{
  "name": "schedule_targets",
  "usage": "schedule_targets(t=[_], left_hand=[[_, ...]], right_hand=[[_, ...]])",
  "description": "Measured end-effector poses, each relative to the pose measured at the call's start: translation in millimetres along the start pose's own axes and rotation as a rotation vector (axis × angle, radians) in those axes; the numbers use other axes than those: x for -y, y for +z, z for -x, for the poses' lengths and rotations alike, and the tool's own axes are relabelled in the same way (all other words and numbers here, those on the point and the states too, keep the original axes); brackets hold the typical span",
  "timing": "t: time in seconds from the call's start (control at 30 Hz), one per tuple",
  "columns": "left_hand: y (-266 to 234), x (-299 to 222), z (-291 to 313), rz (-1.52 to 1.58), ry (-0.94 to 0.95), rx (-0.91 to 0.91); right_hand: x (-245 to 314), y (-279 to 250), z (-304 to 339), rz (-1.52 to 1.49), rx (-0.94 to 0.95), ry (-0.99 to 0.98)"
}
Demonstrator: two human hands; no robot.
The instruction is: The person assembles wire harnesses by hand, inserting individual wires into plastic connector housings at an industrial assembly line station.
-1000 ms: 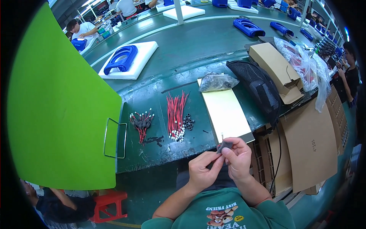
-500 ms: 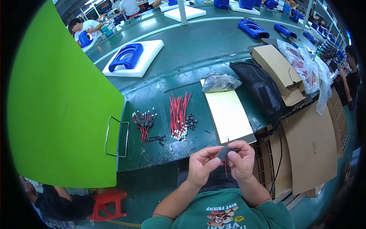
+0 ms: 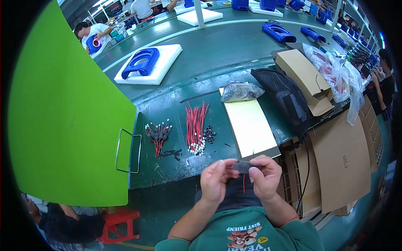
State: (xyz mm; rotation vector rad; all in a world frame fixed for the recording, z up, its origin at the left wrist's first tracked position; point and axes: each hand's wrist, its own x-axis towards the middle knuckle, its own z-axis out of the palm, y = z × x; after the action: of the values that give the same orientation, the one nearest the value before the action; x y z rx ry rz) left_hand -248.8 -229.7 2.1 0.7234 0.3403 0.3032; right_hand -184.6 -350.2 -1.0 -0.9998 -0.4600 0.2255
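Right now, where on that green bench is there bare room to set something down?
Bare green bench lies in front of the finished wire bundle, near the metal handle. The yellow pad looks bare too. Between red wires and black rings it is crowded.

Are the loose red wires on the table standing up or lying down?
Lying down. The red wires lie flat in a bundle on the green table.

Your left hand (image 3: 216,180) and right hand (image 3: 264,178) pinch a small dark sleeve (image 3: 243,167) between fingertips, a red wire (image 3: 244,183) hanging below it. On the green bench (image 3: 176,108) ahead: red wire bundle (image 3: 195,127), black rings (image 3: 209,134), yellow sheet (image 3: 250,125).
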Motion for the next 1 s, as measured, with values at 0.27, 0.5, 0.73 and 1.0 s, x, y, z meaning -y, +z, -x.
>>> schedule_targets(t=[0.27, 0.5, 0.73, 1.0], left_hand=[[3, -12, 6, -0.883, 0.674, 0.027], [3, -8, 4, -0.342, 0.205, 0.094], [2, 3, -5, -0.207, 0.414, -0.02], [-3, 9, -9, -0.013, 0.402, -0.009]], right_hand=[[-1, 2, 0, 0.235, 0.026, -0.101], [4, 3, -6, 0.43, 0.15, -0.256], [0, 13, -2, 0.662, 0.132, -0.304], [2, 17, -4, 0.518, 0.043, -0.066]])
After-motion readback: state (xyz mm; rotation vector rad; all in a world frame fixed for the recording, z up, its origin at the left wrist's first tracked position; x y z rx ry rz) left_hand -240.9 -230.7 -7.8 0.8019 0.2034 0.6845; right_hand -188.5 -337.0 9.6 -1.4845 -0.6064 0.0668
